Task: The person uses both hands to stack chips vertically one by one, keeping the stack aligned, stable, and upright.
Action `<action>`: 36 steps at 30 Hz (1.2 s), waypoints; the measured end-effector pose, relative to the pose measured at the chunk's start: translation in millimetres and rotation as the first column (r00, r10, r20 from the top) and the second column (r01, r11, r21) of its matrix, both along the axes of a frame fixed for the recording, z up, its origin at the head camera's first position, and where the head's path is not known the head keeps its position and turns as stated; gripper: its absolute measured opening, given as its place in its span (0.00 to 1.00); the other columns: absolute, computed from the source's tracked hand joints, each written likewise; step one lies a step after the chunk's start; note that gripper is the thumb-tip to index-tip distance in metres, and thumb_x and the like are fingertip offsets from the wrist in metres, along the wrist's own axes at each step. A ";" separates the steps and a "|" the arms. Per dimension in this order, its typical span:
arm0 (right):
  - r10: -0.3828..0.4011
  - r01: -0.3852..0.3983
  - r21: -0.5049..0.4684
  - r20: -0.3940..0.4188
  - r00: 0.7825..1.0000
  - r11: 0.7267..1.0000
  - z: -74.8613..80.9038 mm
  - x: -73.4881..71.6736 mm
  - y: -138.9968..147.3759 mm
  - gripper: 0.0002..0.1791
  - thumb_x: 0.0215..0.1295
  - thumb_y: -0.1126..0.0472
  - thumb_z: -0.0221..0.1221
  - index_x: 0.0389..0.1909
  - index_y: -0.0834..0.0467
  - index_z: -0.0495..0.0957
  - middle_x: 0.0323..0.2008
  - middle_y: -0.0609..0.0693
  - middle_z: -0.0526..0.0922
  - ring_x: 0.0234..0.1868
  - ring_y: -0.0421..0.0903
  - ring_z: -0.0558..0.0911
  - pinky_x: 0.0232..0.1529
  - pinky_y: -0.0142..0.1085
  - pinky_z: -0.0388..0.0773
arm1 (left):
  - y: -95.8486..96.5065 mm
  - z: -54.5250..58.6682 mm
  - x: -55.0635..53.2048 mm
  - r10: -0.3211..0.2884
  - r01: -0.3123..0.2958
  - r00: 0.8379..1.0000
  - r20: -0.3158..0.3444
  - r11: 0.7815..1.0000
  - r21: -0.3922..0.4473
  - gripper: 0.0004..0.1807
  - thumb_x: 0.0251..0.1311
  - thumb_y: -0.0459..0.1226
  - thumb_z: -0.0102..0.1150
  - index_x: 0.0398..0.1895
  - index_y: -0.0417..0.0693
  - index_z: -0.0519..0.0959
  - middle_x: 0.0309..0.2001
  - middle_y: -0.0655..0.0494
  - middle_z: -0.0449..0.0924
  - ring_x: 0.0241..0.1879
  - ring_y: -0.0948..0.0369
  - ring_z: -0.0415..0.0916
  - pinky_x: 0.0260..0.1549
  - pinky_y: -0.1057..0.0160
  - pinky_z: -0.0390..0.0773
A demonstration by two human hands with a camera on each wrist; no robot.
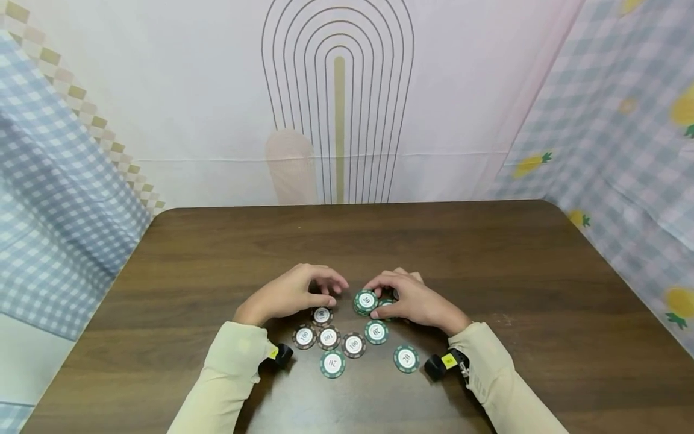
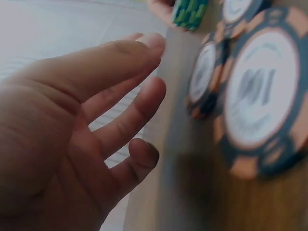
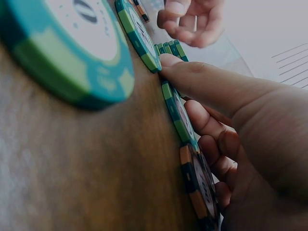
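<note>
Head view, and the right hand (image 1: 414, 300) is pinching the green chip stack (image 1: 365, 300) between thumb and forefinger, stack sitting between both hands over the tabletop (image 1: 461, 241). Left hand (image 1: 295, 293) is loosely bent, holding nothing, its thumb just beside a dark chip (image 1: 322, 316). Danger here: an uneven squeeze could shear the stack and spill its top chip! Watch the loose green chip (image 1: 386, 305) under the right fingers, too; a sideways sweep could drag it, while a dipping left thumb might nudge its dark neighbour.
</note>
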State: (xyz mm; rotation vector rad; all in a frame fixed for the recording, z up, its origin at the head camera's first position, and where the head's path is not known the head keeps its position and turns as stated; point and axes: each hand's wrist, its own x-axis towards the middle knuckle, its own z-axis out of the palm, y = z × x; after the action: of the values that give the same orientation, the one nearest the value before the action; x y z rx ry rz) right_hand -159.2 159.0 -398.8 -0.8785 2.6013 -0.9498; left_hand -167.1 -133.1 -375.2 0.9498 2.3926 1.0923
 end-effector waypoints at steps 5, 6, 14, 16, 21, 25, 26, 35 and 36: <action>-0.006 0.007 0.003 -0.010 1.000 1.000 0.1 0.3 3.0 0.20 0.62 0.50 0.76 0.54 0.44 0.85 0.39 0.32 0.79 0.45 0.39 0.71 0.53 0.48 0.56 | -10.9 4.4 -2.5 -0.040 0.041 0.998 0.040 0.999 -0.015 0.20 0.67 0.28 0.67 0.60 0.51 0.85 0.50 0.60 0.87 0.44 0.65 0.80 0.51 0.57 0.79; -0.006 0.006 0.003 -0.010 1.000 1.000 0.0 0.4 3.2 0.20 0.62 0.50 0.76 0.55 0.44 0.85 0.39 0.32 0.78 0.45 0.39 0.70 0.53 0.48 0.56 | -13.5 4.9 -2.7 -0.054 0.055 0.997 0.047 0.998 -0.016 0.20 0.67 0.27 0.67 0.60 0.50 0.85 0.50 0.60 0.87 0.43 0.64 0.80 0.51 0.57 0.79; 0.004 -0.004 -0.009 0.007 1.000 1.000 -0.3 0.6 -1.4 0.20 0.63 0.49 0.75 0.56 0.44 0.85 0.40 0.33 0.78 0.45 0.40 0.70 0.54 0.49 0.55 | -29.0 4.5 0.0 -0.097 0.108 0.989 0.109 0.989 -0.102 0.25 0.63 0.26 0.68 0.62 0.53 0.85 0.55 0.62 0.84 0.47 0.63 0.77 0.52 0.60 0.78; 0.007 -0.007 -0.012 0.010 1.000 1.000 0.1 0.4 -4.0 0.20 0.63 0.49 0.75 0.56 0.43 0.85 0.40 0.33 0.78 0.45 0.40 0.70 0.54 0.49 0.55 | -32.0 3.7 1.1 -0.101 0.116 0.988 0.120 0.985 -0.124 0.26 0.63 0.28 0.70 0.63 0.56 0.85 0.56 0.63 0.82 0.49 0.63 0.76 0.54 0.61 0.77; 0.010 -0.010 -0.017 0.007 1.000 1.000 1.4 -1.0 -8.2 0.20 0.63 0.50 0.75 0.55 0.44 0.85 0.40 0.33 0.78 0.45 0.40 0.70 0.54 0.49 0.55 | -36.8 1.4 0.6 -0.120 0.135 0.985 0.126 0.984 -0.114 0.26 0.63 0.32 0.73 0.64 0.58 0.85 0.55 0.64 0.81 0.50 0.61 0.74 0.54 0.61 0.75; 0.008 -0.008 -0.011 0.000 1.000 1.000 2.2 -1.8 -7.6 0.20 0.63 0.50 0.75 0.55 0.45 0.85 0.39 0.34 0.78 0.45 0.40 0.70 0.54 0.49 0.55 | -36.7 0.1 -0.7 -0.109 0.123 0.985 0.131 0.987 -0.103 0.24 0.62 0.32 0.74 0.61 0.59 0.87 0.54 0.65 0.81 0.49 0.61 0.73 0.54 0.61 0.74; 0.006 -0.006 -0.009 0.001 1.000 1.000 2.6 -1.7 -7.1 0.20 0.63 0.50 0.75 0.55 0.45 0.85 0.39 0.34 0.78 0.45 0.40 0.70 0.54 0.49 0.55 | -36.2 -0.1 -0.9 -0.106 0.120 0.986 0.132 0.988 -0.100 0.23 0.62 0.32 0.74 0.60 0.59 0.87 0.53 0.65 0.81 0.49 0.61 0.74 0.53 0.61 0.75; -0.004 0.004 0.002 0.000 1.000 1.000 -0.4 -1.2 -0.1 0.20 0.63 0.49 0.75 0.55 0.44 0.85 0.39 0.34 0.79 0.45 0.40 0.71 0.54 0.49 0.56 | -28.3 -4.6 -2.9 -0.094 0.102 0.982 0.164 0.994 -0.045 0.20 0.59 0.30 0.76 0.53 0.59 0.86 0.46 0.63 0.81 0.47 0.59 0.74 0.50 0.62 0.75; -0.006 0.006 0.003 0.002 1.000 1.000 -0.7 -1.1 0.5 0.20 0.63 0.49 0.75 0.55 0.44 0.85 0.39 0.34 0.79 0.45 0.40 0.70 0.54 0.49 0.56 | -27.4 -5.1 -3.3 -0.098 0.106 0.981 0.170 0.994 -0.037 0.20 0.59 0.30 0.76 0.53 0.59 0.86 0.45 0.62 0.81 0.46 0.58 0.74 0.50 0.62 0.75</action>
State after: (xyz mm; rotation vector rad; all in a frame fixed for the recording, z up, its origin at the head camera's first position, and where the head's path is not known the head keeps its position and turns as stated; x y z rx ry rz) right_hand -160.3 159.5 -399.6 -0.8695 2.6042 -0.9482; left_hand -170.3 -160.5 -380.3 0.9163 2.1989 1.0325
